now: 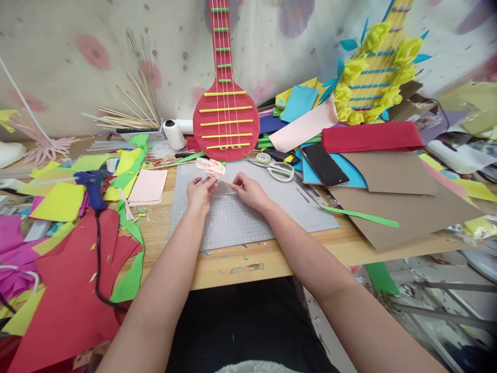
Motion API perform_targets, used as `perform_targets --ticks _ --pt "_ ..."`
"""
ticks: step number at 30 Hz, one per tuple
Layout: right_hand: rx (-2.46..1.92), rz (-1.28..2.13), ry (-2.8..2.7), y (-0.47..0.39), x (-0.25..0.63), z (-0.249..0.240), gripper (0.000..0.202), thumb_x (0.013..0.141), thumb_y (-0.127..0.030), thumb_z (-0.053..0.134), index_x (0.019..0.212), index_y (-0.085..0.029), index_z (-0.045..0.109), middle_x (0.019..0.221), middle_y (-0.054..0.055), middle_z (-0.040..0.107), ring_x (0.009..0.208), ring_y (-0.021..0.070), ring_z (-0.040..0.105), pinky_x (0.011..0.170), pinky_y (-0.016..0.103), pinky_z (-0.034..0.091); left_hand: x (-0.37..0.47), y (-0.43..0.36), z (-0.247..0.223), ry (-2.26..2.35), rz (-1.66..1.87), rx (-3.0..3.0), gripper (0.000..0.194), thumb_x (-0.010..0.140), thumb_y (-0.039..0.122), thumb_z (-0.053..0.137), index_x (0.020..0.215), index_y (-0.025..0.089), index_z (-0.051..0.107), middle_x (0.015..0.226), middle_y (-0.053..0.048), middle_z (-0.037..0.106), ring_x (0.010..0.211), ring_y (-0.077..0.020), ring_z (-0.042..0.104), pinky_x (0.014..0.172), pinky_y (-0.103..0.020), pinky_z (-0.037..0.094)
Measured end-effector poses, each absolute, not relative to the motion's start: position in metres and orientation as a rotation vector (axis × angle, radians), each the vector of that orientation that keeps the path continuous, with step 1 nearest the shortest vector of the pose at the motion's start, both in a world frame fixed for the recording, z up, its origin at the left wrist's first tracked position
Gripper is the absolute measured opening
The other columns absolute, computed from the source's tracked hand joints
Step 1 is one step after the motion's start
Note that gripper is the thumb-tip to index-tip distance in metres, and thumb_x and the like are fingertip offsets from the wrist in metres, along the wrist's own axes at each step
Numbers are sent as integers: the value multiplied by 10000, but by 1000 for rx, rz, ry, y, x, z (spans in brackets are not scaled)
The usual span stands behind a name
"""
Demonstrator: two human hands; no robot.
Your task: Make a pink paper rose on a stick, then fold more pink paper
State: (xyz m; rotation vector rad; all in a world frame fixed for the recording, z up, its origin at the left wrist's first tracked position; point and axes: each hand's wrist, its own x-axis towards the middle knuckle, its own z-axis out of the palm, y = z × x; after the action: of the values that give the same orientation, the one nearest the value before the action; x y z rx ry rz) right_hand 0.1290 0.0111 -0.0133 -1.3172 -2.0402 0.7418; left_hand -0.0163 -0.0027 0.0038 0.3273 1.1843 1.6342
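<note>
Pale pink ruffled paper flower (213, 168) held at fingertips of left hand (200, 196), left fingers closed near its base; thin stick (224, 181) stretched from flower to right hand (249, 190), pinched by narrowed right fingers; both hands held over grey cutting mat (264, 223) on worktop (155, 243); red paper instrument (227, 124) stood upright beyond fingers; scissors (268, 167) laid just beyond right fingers, black phone (325, 165) farther right; blue glue gun (93, 187) placed well left of left fingers

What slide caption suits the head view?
Left hand at a pink ruffled flower, right hand on its thin stick, over grey mat.
</note>
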Motion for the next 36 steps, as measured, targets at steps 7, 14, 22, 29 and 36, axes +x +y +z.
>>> perform_targets --ticks 7,14,22,29,36 --pt "-1375 741 -2049 13 129 -14 175 827 -333 467 799 -186 558 689 -10 569 617 108 460 588 222 306 -16 -1 -1 1203 1644 373 379 659 -37 613 790 193 342 698 22 616 606 -88 619 547 -178 498" --pt "-1407 718 -2081 15 135 -10 262 857 -357 415 765 -184 589 660 -7 566 618 112 463 587 226 293 -15 -2 0 1167 1615 431 381 647 -45 605 821 194 363 710 17 618 621 -97 622 550 -189 495" --pt "-1334 780 -2016 17 136 -13 198 797 -371 502 857 -191 558 740 -13 591 633 104 473 599 223 318 -15 -1 0 1194 1608 378 397 656 -46 609 823 196 343 695 25 604 585 -86 613 544 -177 500" --pt "-1340 726 -2006 20 137 -15 195 796 -353 494 773 -176 573 671 -19 559 607 102 445 578 224 301 -13 -1 1 1159 1602 315 371 676 -28 619 795 189 343 693 14 591 582 -80 605 588 -190 522" --pt "-1345 705 -2086 22 139 -13 224 830 -345 451 785 -180 596 691 -9 587 635 111 472 595 220 307 -12 -1 0 1116 1608 341 359 651 -66 600 788 177 375 705 9 585 631 -91 618 673 -236 534"
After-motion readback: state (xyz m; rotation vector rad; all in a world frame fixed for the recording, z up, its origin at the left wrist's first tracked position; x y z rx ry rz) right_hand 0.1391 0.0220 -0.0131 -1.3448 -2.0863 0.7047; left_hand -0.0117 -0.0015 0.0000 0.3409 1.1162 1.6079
